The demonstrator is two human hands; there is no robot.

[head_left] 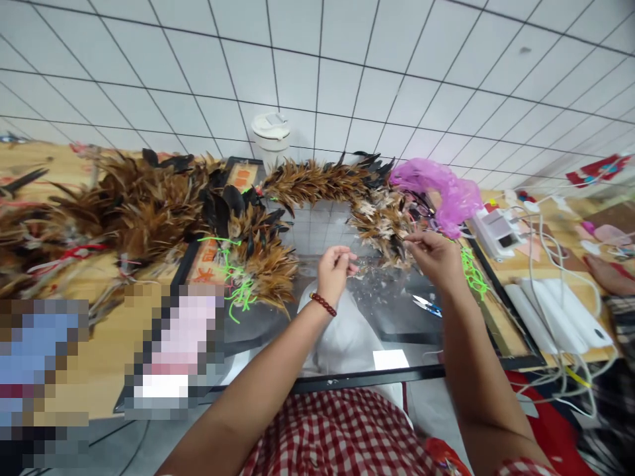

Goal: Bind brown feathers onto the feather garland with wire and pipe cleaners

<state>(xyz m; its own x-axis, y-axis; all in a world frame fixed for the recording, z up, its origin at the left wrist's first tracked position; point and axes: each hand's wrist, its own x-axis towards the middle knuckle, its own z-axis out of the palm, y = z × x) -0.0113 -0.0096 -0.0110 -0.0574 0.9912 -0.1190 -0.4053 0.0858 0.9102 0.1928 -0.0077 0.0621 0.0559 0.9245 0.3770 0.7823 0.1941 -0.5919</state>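
On the dark glossy worktop (347, 381), the blue-handled snips (427, 305) lie just beside the right forearm, which partly covers them; a careless sweep of that arm could shift them or bring skin against the blades. Farther left, bright green ties (241, 294) straggle over a feather bunch (272, 279) and could snag a passing cuff or finger. The left hand (333, 270) hangs over the middle, fingers curled and thumb near the forefinger; I cannot tell whether it pinches anything, and something so slight could slip unnoticed. The right hand (439, 259) has thumb and forefinger drawn together at the right edge of the loose feather heap (381, 225); blur hides what is between. Tugging there could drag out several feathers or scatter the light scraps. Just beyond, the purple bag (436, 192) crowds the heap and could catch strays.
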